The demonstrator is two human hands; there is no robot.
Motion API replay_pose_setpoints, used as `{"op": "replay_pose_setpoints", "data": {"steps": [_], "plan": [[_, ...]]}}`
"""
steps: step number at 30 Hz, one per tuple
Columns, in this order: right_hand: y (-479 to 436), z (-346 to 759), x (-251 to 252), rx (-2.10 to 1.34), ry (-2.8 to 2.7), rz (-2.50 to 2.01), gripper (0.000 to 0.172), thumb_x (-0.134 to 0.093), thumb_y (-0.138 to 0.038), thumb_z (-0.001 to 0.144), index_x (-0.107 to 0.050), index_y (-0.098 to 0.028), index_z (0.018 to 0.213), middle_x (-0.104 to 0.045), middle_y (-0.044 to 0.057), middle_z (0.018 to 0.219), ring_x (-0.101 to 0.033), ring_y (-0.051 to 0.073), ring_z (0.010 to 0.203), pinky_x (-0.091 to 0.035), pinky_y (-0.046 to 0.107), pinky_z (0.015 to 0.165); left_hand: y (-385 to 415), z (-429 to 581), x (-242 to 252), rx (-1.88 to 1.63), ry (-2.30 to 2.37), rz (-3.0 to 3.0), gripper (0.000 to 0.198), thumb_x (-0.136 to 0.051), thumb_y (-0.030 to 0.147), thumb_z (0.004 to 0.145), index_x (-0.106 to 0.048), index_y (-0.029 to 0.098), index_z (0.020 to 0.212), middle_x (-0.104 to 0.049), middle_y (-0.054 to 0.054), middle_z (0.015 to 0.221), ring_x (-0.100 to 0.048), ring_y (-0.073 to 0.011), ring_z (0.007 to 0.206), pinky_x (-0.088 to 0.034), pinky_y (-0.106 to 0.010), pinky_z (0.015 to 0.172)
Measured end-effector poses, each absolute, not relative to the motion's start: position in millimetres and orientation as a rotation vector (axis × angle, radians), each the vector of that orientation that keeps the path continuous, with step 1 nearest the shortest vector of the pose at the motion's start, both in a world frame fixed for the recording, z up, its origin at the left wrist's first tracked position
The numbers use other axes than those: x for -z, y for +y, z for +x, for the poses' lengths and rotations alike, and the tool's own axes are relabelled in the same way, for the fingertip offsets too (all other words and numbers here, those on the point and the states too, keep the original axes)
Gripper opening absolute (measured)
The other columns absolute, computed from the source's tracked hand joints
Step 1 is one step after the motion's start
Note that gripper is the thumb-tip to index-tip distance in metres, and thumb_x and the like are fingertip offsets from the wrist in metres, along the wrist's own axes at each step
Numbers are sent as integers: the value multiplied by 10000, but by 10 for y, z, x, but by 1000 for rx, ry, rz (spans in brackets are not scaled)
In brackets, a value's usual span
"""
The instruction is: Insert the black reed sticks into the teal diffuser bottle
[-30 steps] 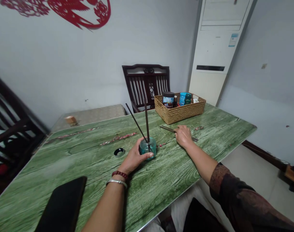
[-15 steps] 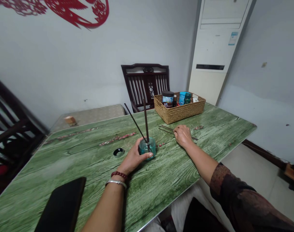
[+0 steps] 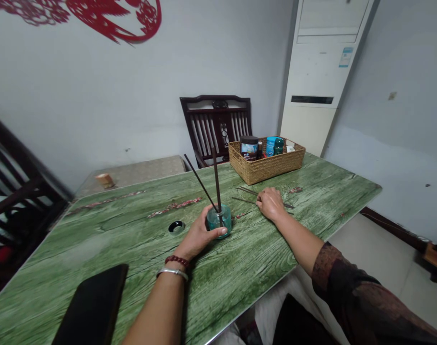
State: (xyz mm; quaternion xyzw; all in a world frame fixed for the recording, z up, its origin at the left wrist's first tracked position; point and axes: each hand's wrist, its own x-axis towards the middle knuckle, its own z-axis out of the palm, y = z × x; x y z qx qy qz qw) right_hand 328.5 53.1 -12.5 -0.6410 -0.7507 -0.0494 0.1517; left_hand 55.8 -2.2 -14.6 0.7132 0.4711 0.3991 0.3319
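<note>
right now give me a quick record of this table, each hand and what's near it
left hand: wrapped around a teal glass jar
in jar: two dark sticks, upright and leaning
right hand: resting on thin dark sticks lying flat
nearby: black ring, wicker basket
surface: green wood-grain table

Seemingly wide-angle head view looks down over the hands (image 3: 198, 235).

Thin sticks (image 3: 244, 194) partly hidden under right fingers (image 3: 264, 197)
</note>
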Motion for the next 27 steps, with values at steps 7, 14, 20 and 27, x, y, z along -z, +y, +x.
{"op": "replay_pose_setpoints", "data": {"steps": [7,14,20,27], "plan": [[532,3267,140,177,-2242,-1826,238,-551,-255,949,-769,-162,966,-711,148,1054,-607,261,1053,-402,329,872,-25,556,152,-1035,1231,1871,794,-817,475,665,-496,193,1334,-667,-126,1273,-624,-328,1198,-447,-499,1088],[460,3257,-88,99,-1901,-1645,183,-537,-236,950,-714,-200,982,-739,87,930,-656,214,891,-424,290,789,-36,559,132,-1007,1209,1862,800,-802,467,680,-473,178,1349,-646,-134,1308,-602,-325,1221,-425,-493,1110],[256,3061,-661,-169,-1514,-972,104,-621,-303,887,-656,-210,918,-706,14,822,-648,167,746,-494,284,741,-26,547,156,-1028,1190,1893,798,-806,473,681,-486,186,1353,-655,-125,1302,-606,-321,1216,-427,-495,1105],[-39,2595,-1100,-591,-1355,-519,150,-678,-344,862,-598,-236,928,-715,-13,836,-657,124,686,-553,258,638,-9,549,182,-1050,1192,1882,800,-819,468,665,-497,175,1337,-659,-135,1288,-613,-323,1199,-433,-492,1090]]}}
